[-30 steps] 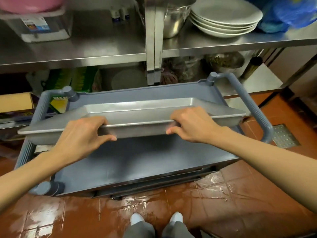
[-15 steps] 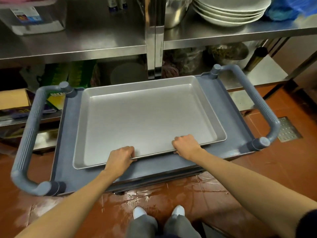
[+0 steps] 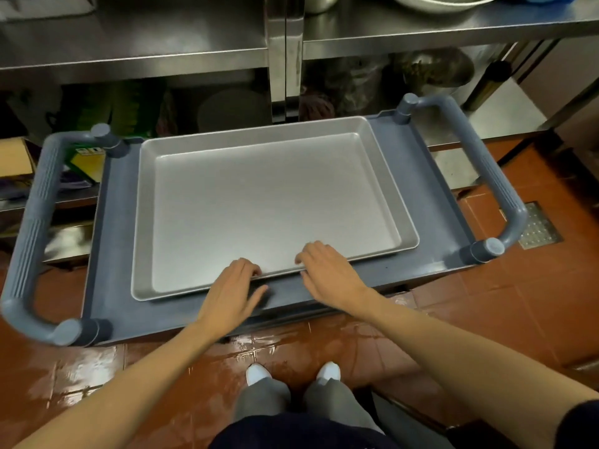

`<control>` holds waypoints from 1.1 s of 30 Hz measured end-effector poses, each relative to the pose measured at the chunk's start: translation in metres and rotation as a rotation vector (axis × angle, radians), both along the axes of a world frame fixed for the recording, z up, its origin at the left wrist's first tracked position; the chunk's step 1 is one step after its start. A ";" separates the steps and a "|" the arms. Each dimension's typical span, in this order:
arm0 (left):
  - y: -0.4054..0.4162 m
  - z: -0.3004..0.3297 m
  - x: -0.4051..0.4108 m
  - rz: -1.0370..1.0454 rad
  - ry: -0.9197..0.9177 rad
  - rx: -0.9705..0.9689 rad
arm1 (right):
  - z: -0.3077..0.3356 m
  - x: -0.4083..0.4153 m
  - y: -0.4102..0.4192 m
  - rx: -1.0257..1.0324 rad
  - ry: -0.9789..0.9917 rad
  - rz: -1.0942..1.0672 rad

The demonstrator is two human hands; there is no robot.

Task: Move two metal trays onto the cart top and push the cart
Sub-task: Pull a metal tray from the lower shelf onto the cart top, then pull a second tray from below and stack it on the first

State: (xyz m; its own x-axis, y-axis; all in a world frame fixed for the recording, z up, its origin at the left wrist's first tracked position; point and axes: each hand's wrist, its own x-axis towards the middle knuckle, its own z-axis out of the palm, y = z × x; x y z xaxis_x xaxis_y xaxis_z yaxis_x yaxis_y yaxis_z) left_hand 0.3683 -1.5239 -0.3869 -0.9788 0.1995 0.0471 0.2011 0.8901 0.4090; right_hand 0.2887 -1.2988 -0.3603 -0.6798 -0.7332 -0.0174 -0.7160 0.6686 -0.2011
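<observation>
Since a second ago we have lowered the tray (image 3: 272, 202) flat onto the cart (image 3: 418, 176), and our left hand (image 3: 231, 291) and right hand (image 3: 327, 273) now lie loose, fingers apart, on its near rim. Only one tray shows here; pushing on this wet floor (image 3: 324, 338) could slide it.

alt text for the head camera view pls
A metal tray lies flat on the grey cart top, with the left hand and right hand resting open at its near edge. Steel shelving stands behind.
</observation>
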 end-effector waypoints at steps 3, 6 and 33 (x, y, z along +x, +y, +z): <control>0.015 -0.005 0.031 -0.225 -0.033 -0.026 | -0.007 0.052 0.004 -0.102 -0.101 0.306; 0.023 -0.026 0.053 -0.360 -0.215 -0.127 | -0.037 0.086 0.010 0.140 -0.252 0.393; -0.011 -0.320 0.003 0.034 -0.682 -0.163 | -0.350 0.013 0.001 0.471 -0.212 -0.259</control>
